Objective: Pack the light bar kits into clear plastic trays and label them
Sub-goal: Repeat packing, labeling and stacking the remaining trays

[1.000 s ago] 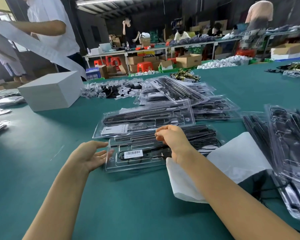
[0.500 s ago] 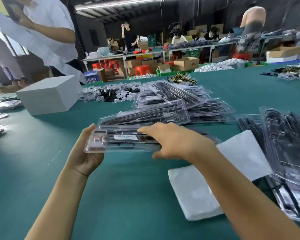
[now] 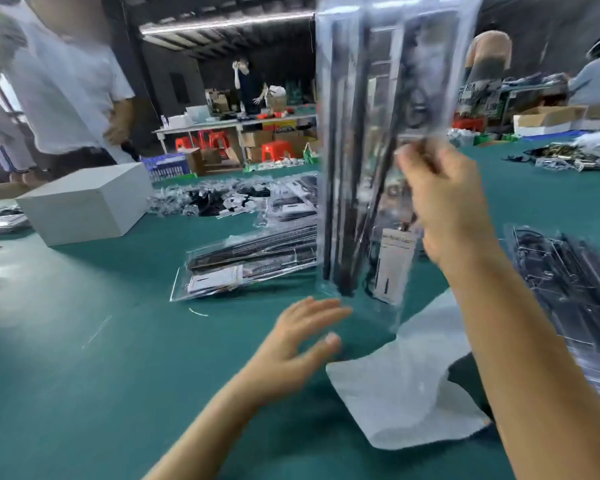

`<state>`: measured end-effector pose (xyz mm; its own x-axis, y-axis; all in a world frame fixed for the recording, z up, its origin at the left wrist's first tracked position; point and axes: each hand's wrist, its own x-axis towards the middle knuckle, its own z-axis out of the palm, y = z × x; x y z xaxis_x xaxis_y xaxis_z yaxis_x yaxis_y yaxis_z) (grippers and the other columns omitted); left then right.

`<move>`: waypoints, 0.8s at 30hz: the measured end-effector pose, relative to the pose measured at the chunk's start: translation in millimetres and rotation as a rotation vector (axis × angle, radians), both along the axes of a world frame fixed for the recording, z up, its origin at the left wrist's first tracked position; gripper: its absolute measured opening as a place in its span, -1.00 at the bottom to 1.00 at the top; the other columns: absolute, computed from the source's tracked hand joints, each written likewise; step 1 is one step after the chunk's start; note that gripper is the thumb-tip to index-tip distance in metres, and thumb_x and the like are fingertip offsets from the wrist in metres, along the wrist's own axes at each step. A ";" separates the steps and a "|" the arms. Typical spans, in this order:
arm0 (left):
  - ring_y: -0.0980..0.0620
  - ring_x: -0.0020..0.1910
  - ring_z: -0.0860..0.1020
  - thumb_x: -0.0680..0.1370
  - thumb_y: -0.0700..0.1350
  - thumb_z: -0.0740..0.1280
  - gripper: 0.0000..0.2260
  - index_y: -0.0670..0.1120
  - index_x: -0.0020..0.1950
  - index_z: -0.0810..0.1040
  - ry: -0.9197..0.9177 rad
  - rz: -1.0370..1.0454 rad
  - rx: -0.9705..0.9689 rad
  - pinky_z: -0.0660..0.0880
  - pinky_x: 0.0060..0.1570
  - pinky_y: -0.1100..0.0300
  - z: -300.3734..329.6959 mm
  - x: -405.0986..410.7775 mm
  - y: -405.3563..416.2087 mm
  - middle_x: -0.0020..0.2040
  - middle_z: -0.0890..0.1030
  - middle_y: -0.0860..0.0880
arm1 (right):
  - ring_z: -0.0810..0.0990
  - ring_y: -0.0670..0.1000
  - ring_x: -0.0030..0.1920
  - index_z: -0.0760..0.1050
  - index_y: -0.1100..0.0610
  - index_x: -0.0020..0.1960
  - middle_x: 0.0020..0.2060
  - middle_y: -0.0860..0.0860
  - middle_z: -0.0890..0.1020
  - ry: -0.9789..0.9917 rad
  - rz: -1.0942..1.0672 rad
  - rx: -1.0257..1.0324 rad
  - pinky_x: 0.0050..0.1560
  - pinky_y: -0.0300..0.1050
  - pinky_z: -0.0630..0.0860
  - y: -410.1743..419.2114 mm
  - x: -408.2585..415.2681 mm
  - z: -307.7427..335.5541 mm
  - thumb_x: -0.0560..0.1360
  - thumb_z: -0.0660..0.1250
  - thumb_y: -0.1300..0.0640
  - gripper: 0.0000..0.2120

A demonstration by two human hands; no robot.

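My right hand [image 3: 444,202] grips a clear plastic tray [image 3: 368,140] packed with black light bars and stands it upright above the green table [image 3: 84,375]. A white barcode label [image 3: 394,268] shows near the tray's lower end. Just below that end hovers my left hand [image 3: 302,344], fingers spread and holding nothing; whether a fingertip touches the tray I cannot tell. More packed trays [image 3: 250,265] lie flat behind it in a loose pile.
A white sheet [image 3: 395,389] lies on the table under my right forearm. Another stack of trays [image 3: 568,282] sits at the right. A white box [image 3: 84,202] stands at the left, with a person in a white shirt [image 3: 70,81] behind it. Bagged parts [image 3: 208,199] lie further back.
The tray, held flat between both hands before, now stands on end in my right hand alone. My left hand has let go and dropped below it.
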<state>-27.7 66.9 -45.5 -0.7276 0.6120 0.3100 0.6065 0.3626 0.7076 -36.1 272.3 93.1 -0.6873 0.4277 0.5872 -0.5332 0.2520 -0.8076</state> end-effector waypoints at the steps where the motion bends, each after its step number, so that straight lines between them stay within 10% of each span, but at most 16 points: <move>1: 0.30 0.50 -0.02 0.56 0.15 0.19 -0.64 0.37 0.36 0.33 0.049 -0.074 -0.138 -0.09 0.46 0.29 -4.3 2.8 8.2 0.47 0.19 0.37 | 0.49 -0.24 -0.44 0.53 0.01 -0.13 -0.42 -0.21 0.56 -0.029 -0.020 -0.145 -0.39 -0.32 0.49 8.9 -0.9 1.5 0.59 0.26 0.13 -0.85; 5: 0.15 0.51 -0.34 0.59 0.16 0.21 -0.65 0.38 0.37 0.35 0.214 -0.102 -0.440 -0.25 0.48 -0.07 -13.2 0.5 20.3 0.47 -0.29 0.41 | 0.55 -0.14 -0.34 0.50 0.04 -0.15 -0.31 -0.09 0.52 -0.096 -0.093 -0.595 -0.22 -0.15 0.59 40.8 -7.0 -3.3 0.61 0.24 0.12 -0.84; 9: 0.00 0.52 -0.36 0.60 0.13 0.16 -0.69 0.33 0.34 0.40 0.333 0.118 -0.536 -0.26 0.46 -0.15 -22.5 -12.3 16.4 0.47 -0.45 0.25 | 0.54 -0.03 0.03 0.42 0.12 0.28 0.01 -0.03 0.51 -0.248 -0.114 -0.762 0.10 -0.11 0.51 65.0 -14.8 -28.9 0.64 0.13 0.02 -0.71; 14: -0.07 0.56 -0.19 0.66 0.05 0.02 -0.65 0.30 0.42 0.29 0.127 0.443 -0.648 -0.19 0.45 -0.26 -32.0 -32.2 13.2 0.58 -0.02 0.18 | 0.50 0.01 -0.12 0.39 0.09 -0.14 -0.14 -0.01 0.48 -0.427 0.016 -1.135 -0.12 -0.09 0.49 72.9 -23.7 -30.8 0.57 0.27 -0.03 -0.78; 24: -0.05 0.56 -0.06 0.58 0.28 -0.05 -0.59 0.34 0.43 0.22 0.010 0.460 -0.574 -0.23 0.45 -0.16 -36.6 -36.3 7.0 0.55 0.10 0.23 | 0.47 0.11 -0.15 0.40 0.22 -0.02 0.01 0.12 0.53 -0.685 0.365 -1.184 -0.25 -0.05 0.46 8.3 -112.6 -17.0 0.54 0.34 0.12 -0.81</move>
<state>-64.0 73.9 -82.1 -0.9488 0.3133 0.0401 0.3089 0.8939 0.3249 -148.8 280.6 76.0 -0.8628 0.1639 -0.4782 0.1578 -0.8113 -0.5629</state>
